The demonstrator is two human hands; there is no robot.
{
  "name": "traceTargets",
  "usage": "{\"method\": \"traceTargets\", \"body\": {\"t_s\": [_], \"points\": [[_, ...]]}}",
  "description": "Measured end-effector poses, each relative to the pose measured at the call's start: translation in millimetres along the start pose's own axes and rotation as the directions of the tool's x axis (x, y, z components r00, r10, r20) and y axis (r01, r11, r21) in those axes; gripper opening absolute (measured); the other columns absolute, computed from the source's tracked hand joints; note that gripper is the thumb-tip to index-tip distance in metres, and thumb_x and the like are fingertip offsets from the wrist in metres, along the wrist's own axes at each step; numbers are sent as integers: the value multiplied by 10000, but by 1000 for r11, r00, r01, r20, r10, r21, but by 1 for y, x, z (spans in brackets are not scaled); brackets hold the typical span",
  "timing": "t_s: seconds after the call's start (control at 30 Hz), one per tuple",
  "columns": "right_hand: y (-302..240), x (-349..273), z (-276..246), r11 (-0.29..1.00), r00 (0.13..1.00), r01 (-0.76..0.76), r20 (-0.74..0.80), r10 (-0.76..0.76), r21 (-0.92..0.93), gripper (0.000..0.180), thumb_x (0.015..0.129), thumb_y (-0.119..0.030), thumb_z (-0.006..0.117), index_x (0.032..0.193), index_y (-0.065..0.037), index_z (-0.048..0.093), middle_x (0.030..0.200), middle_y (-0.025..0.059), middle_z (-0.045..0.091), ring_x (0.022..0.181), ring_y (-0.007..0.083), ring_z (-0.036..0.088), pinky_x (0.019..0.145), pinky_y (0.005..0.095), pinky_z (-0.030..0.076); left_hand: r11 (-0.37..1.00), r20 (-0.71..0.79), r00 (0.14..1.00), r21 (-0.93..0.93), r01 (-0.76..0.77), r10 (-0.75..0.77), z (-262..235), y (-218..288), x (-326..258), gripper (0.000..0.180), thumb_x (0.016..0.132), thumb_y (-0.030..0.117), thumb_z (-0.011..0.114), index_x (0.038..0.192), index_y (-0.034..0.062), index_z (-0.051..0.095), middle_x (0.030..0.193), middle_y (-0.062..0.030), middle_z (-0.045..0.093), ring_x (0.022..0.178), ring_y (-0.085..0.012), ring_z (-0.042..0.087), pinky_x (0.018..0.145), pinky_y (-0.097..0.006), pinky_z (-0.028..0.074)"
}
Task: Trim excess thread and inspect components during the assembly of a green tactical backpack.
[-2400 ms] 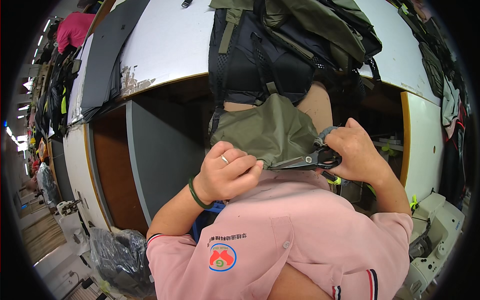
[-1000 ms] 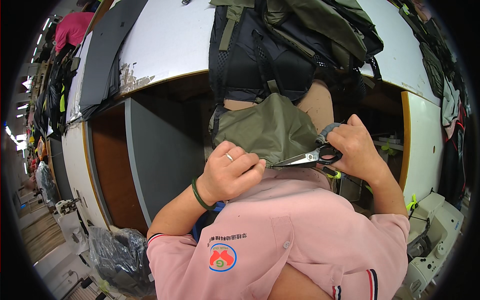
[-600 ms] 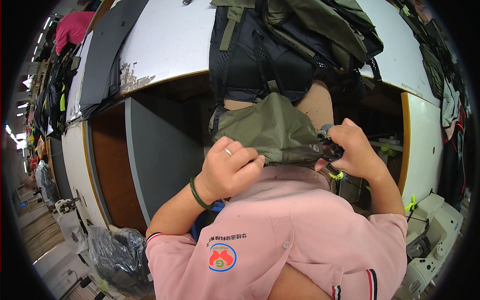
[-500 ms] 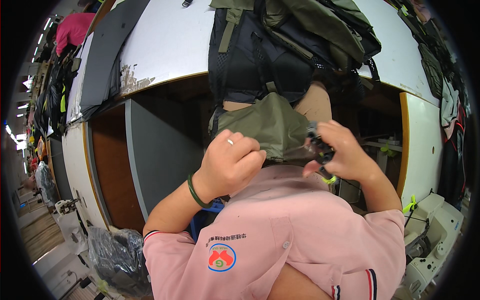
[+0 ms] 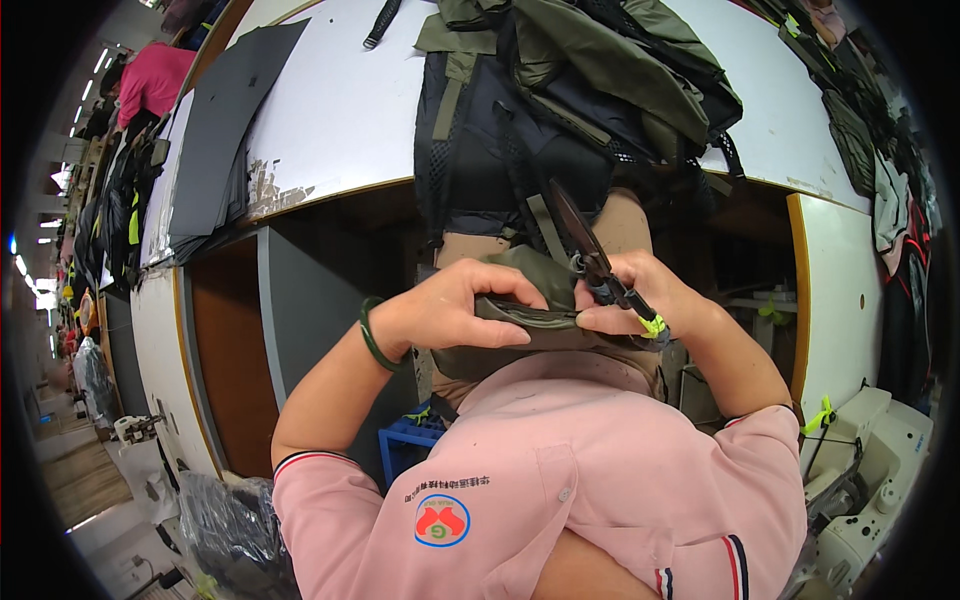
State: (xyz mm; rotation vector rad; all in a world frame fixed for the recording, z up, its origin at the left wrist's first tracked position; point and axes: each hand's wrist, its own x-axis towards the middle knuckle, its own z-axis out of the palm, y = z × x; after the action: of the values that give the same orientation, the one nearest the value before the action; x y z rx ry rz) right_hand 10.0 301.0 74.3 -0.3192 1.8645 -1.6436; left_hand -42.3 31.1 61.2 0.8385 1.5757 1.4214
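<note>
In front of my stomach, the hem of an olive-green fabric piece (image 5: pixel 530 318) is stretched between my hands, a narrow opening along its edge. My left hand (image 5: pixel 450 305) pinches the left side of this hem, fingers over the far side and thumb on the near side. The right end is gripped by my right hand (image 5: pixel 650 290), which also keeps dark scissors (image 5: pixel 596 262) in the palm. Their blades point up and left, and a yellow-green tie (image 5: pixel 654 326) hangs at the handle. The olive and black backpack (image 5: pixel 560 130) drapes over the table edge toward my lap.
Grey sheets (image 5: pixel 220 120) lie stacked at the left of the white table (image 5: pixel 340 100). Below are a grey divider panel (image 5: pixel 310 320) and a blue crate (image 5: pixel 405 440). A white sewing machine (image 5: pixel 880 470) stands at right. A person in pink (image 5: pixel 155 80) is far left.
My left hand has turned from a closed grip to pinching the hem. My right hand has come in to the hem, and the scissors have swung to point away from me.
</note>
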Motion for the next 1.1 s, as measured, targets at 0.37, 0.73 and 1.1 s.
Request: {"method": "traceTargets", "body": {"t_s": [0.37, 0.73, 1.1], "points": [[12, -46, -38, 677, 997, -59, -72, 9, -733, 558, 614, -524, 872, 794, -60, 619, 688, 48, 600, 649, 227, 576, 778, 337, 408, 866, 38, 986, -474, 161, -162, 19, -34, -10, 360, 842, -11, 713, 1201, -10, 685, 1107, -13, 664, 1023, -99, 592, 950, -245, 460], [4, -53, -37, 646, 999, -44, -33, 30, -762, 530, 621, -490, 883, 781, -55, 625, 692, 52, 592, 659, 237, 566, 750, 331, 368, 887, -22, 977, -425, 181, -210, 27, -24, -7, 350, 817, -33, 700, 1167, -21, 700, 932, 12, 593, 905, -84, 552, 837, -225, 437], [6, -52, -30, 667, 998, -64, -44, 47, -743, 522, 634, -492, 885, 747, -60, 614, 668, 51, 593, 618, 243, 543, 743, 327, 364, 902, -35, 981, -399, 162, -192, 30, -29, -9, 362, 816, -34, 707, 1176, -3, 702, 928, 9, 582, 894, -87, 540, 822, -226, 428]]}}
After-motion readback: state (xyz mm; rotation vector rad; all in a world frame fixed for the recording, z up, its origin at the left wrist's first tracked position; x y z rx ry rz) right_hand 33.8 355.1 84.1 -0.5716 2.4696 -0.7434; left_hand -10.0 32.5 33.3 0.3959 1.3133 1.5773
